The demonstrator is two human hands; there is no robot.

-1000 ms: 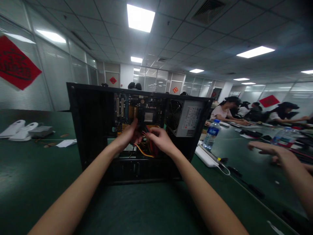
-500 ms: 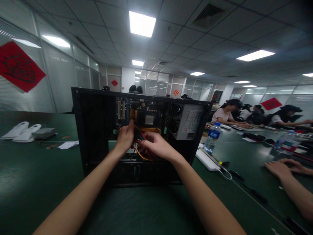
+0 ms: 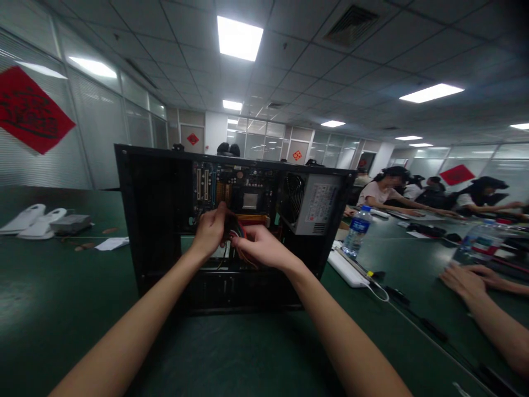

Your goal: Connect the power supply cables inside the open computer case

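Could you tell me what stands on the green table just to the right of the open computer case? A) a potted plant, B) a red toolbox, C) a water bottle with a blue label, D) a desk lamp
C: a clear water bottle with a blue cap and label stands upright on the green table just right of the open computer case, beside its power supply.

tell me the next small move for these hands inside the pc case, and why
Probably steady the cable bundle with the right hand while the left hand guides its end toward the motherboard. Both hands meet at the wires just below the board inside the open computer case, with the connector itself hidden.
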